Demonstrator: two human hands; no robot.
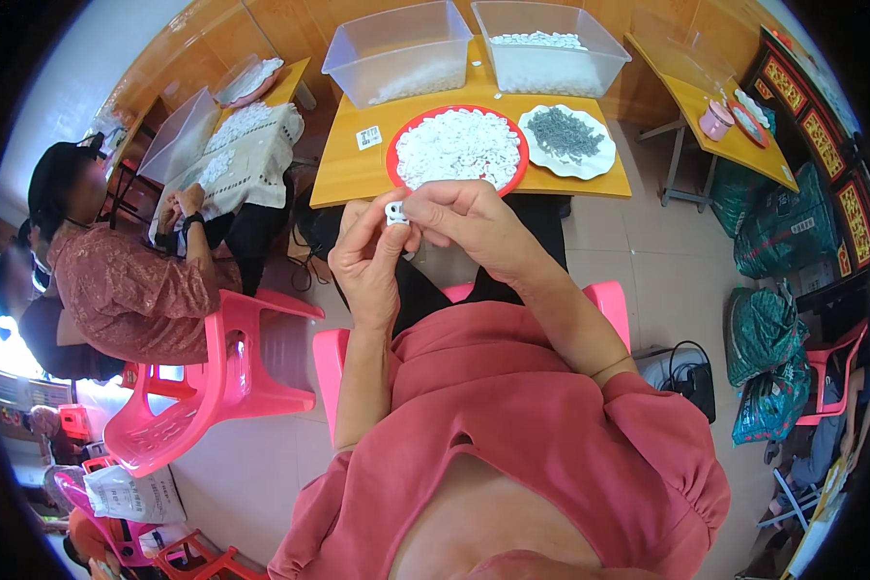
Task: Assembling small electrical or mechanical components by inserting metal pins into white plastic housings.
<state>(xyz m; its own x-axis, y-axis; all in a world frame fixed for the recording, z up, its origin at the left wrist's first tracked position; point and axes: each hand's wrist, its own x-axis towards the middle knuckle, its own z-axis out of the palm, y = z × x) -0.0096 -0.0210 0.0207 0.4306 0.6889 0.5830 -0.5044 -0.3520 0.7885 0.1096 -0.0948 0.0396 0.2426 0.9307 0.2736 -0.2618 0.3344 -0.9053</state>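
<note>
A small white plastic piece with dark openings [394, 214] is pinched between the thumb and fingers of my left hand [367, 253]. My right hand [462, 211] is closed, its thumb and fingertips meeting at the right side of that piece; whatever they pinch there is too small to make out. Just beyond my hands, a red-rimmed round tray [525, 162] holds a heap of small white plastic pieces [457, 145]. Right of it, a white scalloped plate [599, 159] carries a pile of small grey parts [564, 133].
Two clear plastic bins [396, 48] with white pieces stand at the back of the yellow table [353, 174]. A white square card [368, 138] lies at its left. A seated person [130, 261] works at a cloth-covered table on the left, near a pink chair [227, 353]. Green sacks [764, 333] stand at right.
</note>
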